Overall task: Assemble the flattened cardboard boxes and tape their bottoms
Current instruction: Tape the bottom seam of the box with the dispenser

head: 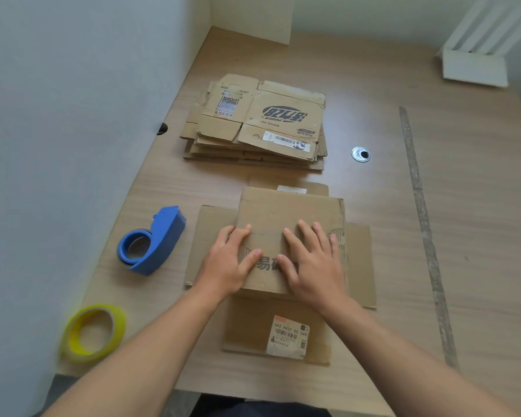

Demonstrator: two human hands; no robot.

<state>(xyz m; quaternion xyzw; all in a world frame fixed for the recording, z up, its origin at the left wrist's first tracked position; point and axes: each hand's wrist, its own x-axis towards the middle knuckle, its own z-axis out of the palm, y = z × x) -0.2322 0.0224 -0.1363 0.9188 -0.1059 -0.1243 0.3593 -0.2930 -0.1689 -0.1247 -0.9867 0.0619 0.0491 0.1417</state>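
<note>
A cardboard box [286,210] lies on the wooden table [469,224] right in front of me, flaps folded over its middle and others spread to the left, right and near side. The near flap carries a white label [289,337]. My left hand [227,263] and my right hand [313,263] rest flat side by side on the folded flaps, fingers spread, pressing down. Behind the box sits a stack of flattened cardboard boxes [259,121]. To its left are a blue tape dispenser [157,240] and a yellow tape roll [92,332].
A wall runs along the table's left edge and behind it. A metal cable grommet [360,154] sits right of the stack. A worn strip [418,203] runs down the table on the right. A white object [475,67] stands at the back right corner.
</note>
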